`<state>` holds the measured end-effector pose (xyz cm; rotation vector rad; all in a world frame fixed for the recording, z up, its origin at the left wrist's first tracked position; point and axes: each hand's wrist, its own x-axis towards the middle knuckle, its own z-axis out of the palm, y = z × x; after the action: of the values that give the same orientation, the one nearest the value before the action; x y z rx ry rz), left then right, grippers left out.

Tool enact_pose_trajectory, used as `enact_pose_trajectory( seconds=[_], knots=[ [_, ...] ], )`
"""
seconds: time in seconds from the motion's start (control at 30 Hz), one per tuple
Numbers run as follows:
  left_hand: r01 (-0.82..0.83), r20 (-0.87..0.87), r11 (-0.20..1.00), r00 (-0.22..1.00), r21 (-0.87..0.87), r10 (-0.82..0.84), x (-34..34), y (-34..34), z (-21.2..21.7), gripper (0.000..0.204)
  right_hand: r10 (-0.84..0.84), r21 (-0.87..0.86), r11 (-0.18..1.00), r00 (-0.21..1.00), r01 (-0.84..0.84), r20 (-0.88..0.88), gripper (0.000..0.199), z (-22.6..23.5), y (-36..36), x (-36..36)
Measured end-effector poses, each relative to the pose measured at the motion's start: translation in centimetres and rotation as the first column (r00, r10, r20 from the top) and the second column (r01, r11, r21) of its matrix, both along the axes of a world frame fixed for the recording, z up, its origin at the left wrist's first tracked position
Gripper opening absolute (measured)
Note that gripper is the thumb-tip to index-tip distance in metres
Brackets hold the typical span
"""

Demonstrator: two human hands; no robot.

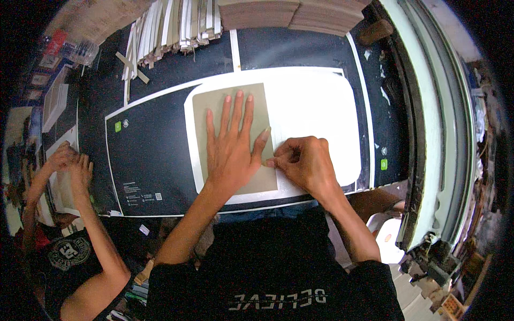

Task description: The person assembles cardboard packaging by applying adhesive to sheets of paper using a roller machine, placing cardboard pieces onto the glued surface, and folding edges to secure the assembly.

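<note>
A grey-brown rectangular board (pixel 254 107) lies on the left part of a white sheet with rounded corners (pixel 316 107). Flat on top of this board rests my left hand (pixel 231 152), its fingers spread and pointing away from me. My right hand (pixel 310 163) is closed in a pinch at the board's right edge, close to my left thumb. What sits between those pinched fingers, if anything, is too small to make out. The rest of the right fingers are curled in.
The dark table mat (pixel 155 155) has white border lines. Across the far side lie a bundle of thin strips (pixel 176 27) and stacked brown boards (pixel 292 15). A long pale machine rail (pixel 428 117) runs along the right. At left, a co-worker's hands (pixel 72 163) work over another board.
</note>
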<state>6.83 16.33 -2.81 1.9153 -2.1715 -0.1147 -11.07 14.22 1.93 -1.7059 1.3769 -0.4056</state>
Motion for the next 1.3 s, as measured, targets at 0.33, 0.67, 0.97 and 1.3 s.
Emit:
enact_pose_trajectory(
  seconds=[0.33, 0.67, 0.97, 1.3],
  knots=[
    [0.008, -0.032, 1.000, 0.999, 0.007, -0.008, 0.1, 0.2, 0.3, 0.070, 0.044, -0.035, 0.998, 0.998, -0.045, -0.036, 0.010, 0.8, 0.0, 0.2],
    [-0.001, -0.215, 0.987, 0.976, -0.164, -0.034, 1.2, -1.1, 1.7, 0.061, 0.050, -0.017, 0.999, 0.998, -0.051, -0.034, 0.020, 0.6, 0.4, 0.3],
    [0.110, 0.027, 0.724, 0.992, -0.681, -0.126, 8.4, -23.6, 18.3, 0.054, 0.110, -0.113, 0.987, 0.991, -0.119, -0.081, 0.025, 2.3, 1.9, 0.7],
    [0.344, 0.106, 0.854, 0.938, -0.391, -0.329, 11.6, -26.1, 20.7, 0.035, 0.061, -0.131, 0.989, 0.998, -0.063, -0.026, 0.031, 5.2, 1.6, -2.5]
  ],
)
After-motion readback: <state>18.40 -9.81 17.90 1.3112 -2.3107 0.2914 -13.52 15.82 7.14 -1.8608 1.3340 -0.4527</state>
